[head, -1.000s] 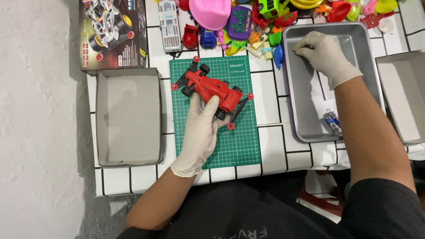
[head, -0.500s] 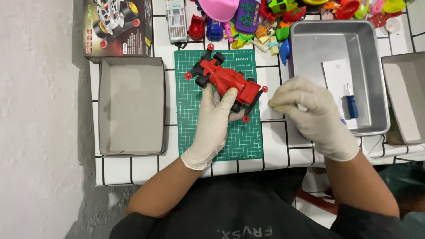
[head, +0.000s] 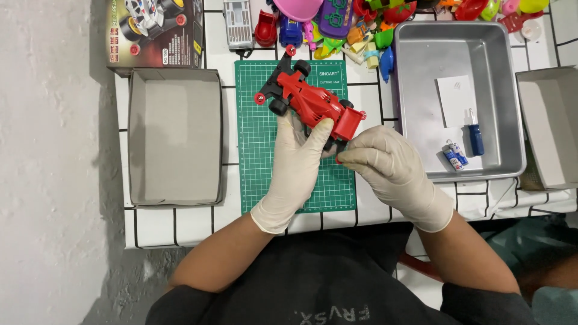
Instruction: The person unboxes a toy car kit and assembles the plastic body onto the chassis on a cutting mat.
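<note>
A red plastic toy racing car with black wheels [head: 310, 103] lies slanted over the upper part of a green gridded cutting mat [head: 259, 150] on the white, black-lined table [head: 180, 222]. The gloved left hand [head: 298, 162] reaches up under the car, its grip closed around the car's near end, with the thumb pressed on the red body; the underside of the car and the fingers beneath it are hidden. The gloved right hand [head: 385, 165] meets the same end, fingertips pinched shut on a small red part at the car's corner, too small to make out clearly. Left of the mat sits an open grey cardboard box [head: 174, 138], and above it a printed toy box [head: 156, 30] is cut off by the frame's top edge. To the right, a metal tray [head: 415, 60] holds a white slip of paper [head: 456, 99], a small blue screwdriver [head: 475, 135] and small cells [head: 454, 155]. A heap of colourful plastic toys [head: 361, 24] runs off the top edge.
</note>
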